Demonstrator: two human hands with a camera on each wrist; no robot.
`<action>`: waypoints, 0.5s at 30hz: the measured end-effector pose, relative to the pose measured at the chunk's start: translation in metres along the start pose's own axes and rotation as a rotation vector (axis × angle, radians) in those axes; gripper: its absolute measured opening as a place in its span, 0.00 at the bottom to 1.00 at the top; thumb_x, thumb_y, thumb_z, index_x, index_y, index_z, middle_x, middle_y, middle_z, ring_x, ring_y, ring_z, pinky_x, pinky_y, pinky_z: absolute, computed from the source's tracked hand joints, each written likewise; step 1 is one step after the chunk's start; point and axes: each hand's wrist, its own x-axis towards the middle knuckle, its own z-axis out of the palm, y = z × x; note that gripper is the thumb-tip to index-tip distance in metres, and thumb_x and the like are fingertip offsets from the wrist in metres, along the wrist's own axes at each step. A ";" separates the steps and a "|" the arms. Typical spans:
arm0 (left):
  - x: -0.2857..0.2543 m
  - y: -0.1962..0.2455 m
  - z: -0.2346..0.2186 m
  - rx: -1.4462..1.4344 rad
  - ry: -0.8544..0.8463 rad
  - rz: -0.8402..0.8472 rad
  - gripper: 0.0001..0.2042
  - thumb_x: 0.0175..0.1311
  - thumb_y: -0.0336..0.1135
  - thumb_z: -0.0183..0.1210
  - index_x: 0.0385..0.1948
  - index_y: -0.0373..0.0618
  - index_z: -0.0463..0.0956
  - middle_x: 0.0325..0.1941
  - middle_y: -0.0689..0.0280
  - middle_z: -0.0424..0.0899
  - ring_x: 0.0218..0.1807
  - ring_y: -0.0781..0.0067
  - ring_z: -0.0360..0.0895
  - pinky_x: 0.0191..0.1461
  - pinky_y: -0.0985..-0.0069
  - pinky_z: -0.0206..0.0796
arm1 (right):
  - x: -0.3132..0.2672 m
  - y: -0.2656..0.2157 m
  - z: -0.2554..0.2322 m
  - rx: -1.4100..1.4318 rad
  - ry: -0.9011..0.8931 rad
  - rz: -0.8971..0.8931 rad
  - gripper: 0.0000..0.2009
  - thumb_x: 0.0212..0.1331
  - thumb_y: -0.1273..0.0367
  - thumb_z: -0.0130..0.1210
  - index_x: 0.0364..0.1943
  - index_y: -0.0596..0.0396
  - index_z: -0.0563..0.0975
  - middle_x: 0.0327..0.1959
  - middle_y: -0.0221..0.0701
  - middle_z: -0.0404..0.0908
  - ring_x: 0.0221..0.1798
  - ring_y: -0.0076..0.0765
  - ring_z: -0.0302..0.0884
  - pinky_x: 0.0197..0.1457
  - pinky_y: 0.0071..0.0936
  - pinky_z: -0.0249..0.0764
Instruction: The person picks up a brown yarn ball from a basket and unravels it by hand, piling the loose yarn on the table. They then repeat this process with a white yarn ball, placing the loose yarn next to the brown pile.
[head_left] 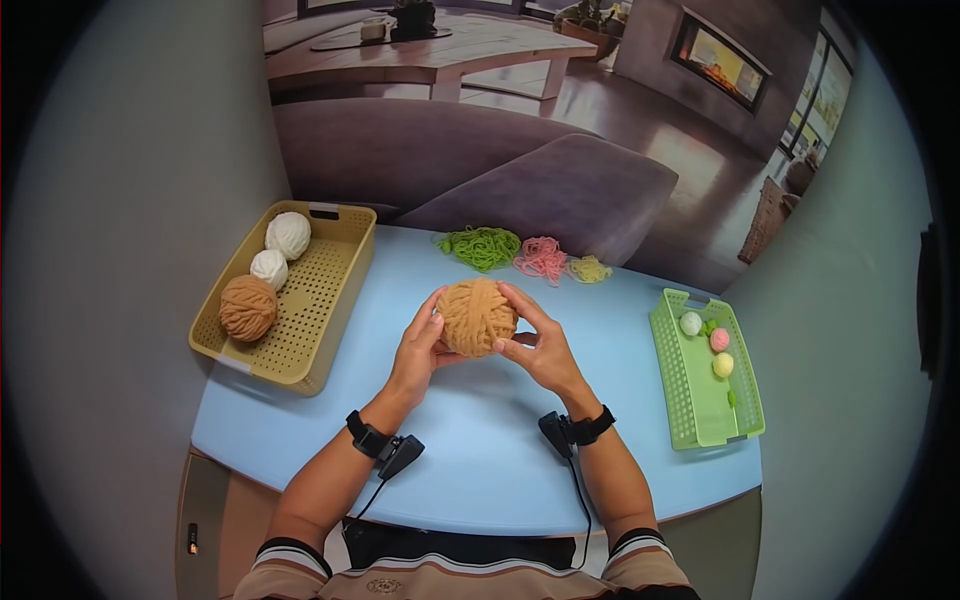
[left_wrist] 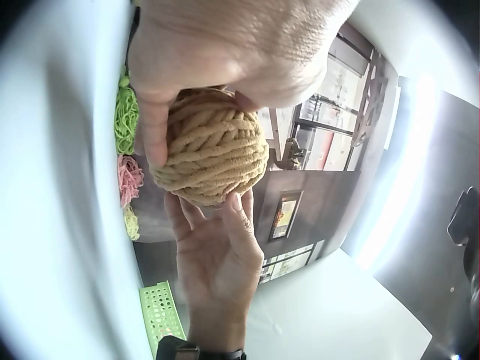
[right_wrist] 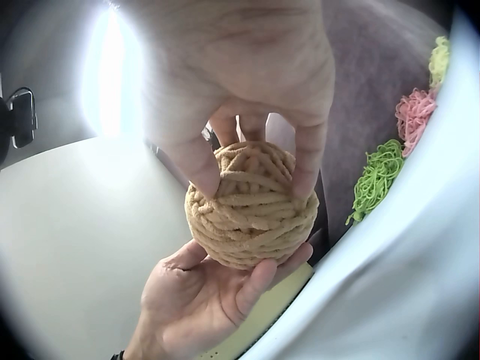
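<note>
A tan ball of thick yarn [head_left: 478, 317] is held between both hands above the middle of the blue table. My left hand [head_left: 417, 352] grips its left side, thumb and fingers curled round it. On the other side my right hand [head_left: 546, 350] grips it with the thumb low in front and the fingers over the top right. The right wrist view shows the wound strands of the yarn ball [right_wrist: 251, 210] close up, the right fingers spread across it and the left hand [right_wrist: 214, 292] cupped against the opposite side.
At the left a tan basket [head_left: 345, 290] holds a brown yarn ball [head_left: 248, 308] and two white ones. Loose green [head_left: 482, 247], pink [head_left: 541, 258] and yellow yarn [head_left: 589, 269] lies along the back edge. A green basket [head_left: 680, 400] with small balls stands at the right.
</note>
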 end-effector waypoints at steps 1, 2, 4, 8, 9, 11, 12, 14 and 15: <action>0.000 0.001 0.000 -0.004 0.000 -0.003 0.28 0.79 0.46 0.36 0.78 0.50 0.48 0.70 0.56 0.69 0.62 0.60 0.78 0.64 0.59 0.74 | 0.000 0.001 0.000 -0.003 -0.001 -0.005 0.37 0.58 0.68 0.66 0.73 0.48 0.65 0.77 0.38 0.61 0.75 0.43 0.64 0.63 0.40 0.80; 0.000 0.000 0.000 -0.012 0.000 -0.004 0.28 0.79 0.46 0.36 0.78 0.50 0.48 0.71 0.56 0.69 0.63 0.59 0.78 0.65 0.59 0.74 | 0.000 0.002 0.000 -0.006 -0.002 -0.010 0.36 0.58 0.69 0.65 0.73 0.48 0.65 0.77 0.38 0.61 0.75 0.43 0.63 0.62 0.39 0.80; 0.001 0.000 0.000 -0.026 0.000 -0.005 0.28 0.79 0.45 0.35 0.78 0.50 0.48 0.71 0.56 0.68 0.63 0.59 0.77 0.65 0.58 0.73 | 0.000 0.004 0.000 0.002 0.005 -0.009 0.36 0.59 0.70 0.64 0.73 0.48 0.65 0.77 0.38 0.61 0.75 0.43 0.64 0.62 0.39 0.80; 0.001 -0.002 -0.002 -0.045 -0.018 -0.007 0.29 0.76 0.41 0.36 0.78 0.49 0.47 0.72 0.56 0.66 0.66 0.58 0.75 0.67 0.57 0.71 | 0.000 -0.003 0.006 -0.029 0.049 0.007 0.34 0.58 0.70 0.63 0.72 0.50 0.67 0.75 0.38 0.63 0.73 0.42 0.66 0.61 0.37 0.81; 0.001 -0.003 -0.002 -0.040 -0.025 -0.003 0.30 0.74 0.40 0.37 0.78 0.49 0.47 0.73 0.56 0.65 0.67 0.58 0.74 0.68 0.56 0.70 | 0.000 -0.005 0.009 -0.041 0.063 -0.004 0.33 0.58 0.71 0.63 0.71 0.50 0.68 0.75 0.38 0.64 0.72 0.41 0.67 0.61 0.37 0.81; 0.001 -0.005 -0.002 -0.047 -0.028 0.018 0.31 0.72 0.38 0.38 0.78 0.50 0.47 0.73 0.56 0.65 0.69 0.59 0.71 0.69 0.57 0.69 | -0.001 -0.009 0.013 -0.064 0.090 -0.025 0.32 0.57 0.72 0.62 0.69 0.51 0.69 0.74 0.38 0.65 0.71 0.41 0.69 0.60 0.36 0.82; 0.001 -0.006 -0.001 -0.059 -0.023 0.035 0.31 0.71 0.36 0.38 0.78 0.50 0.48 0.73 0.57 0.65 0.69 0.61 0.70 0.69 0.57 0.68 | -0.001 -0.010 0.014 -0.068 0.095 -0.028 0.32 0.57 0.72 0.63 0.69 0.52 0.69 0.74 0.38 0.65 0.71 0.40 0.69 0.60 0.35 0.82; 0.001 -0.007 0.000 -0.065 -0.022 0.059 0.31 0.70 0.35 0.38 0.78 0.51 0.48 0.73 0.57 0.64 0.70 0.62 0.68 0.70 0.58 0.67 | -0.001 -0.011 0.016 -0.075 0.105 -0.034 0.32 0.56 0.73 0.63 0.68 0.52 0.70 0.73 0.38 0.65 0.70 0.40 0.70 0.60 0.35 0.82; 0.001 -0.007 -0.001 -0.059 -0.026 0.066 0.31 0.70 0.35 0.38 0.78 0.51 0.48 0.73 0.58 0.64 0.71 0.63 0.67 0.70 0.58 0.67 | -0.001 -0.011 0.016 -0.079 0.106 -0.039 0.32 0.55 0.73 0.63 0.68 0.52 0.70 0.73 0.38 0.65 0.70 0.40 0.70 0.60 0.34 0.82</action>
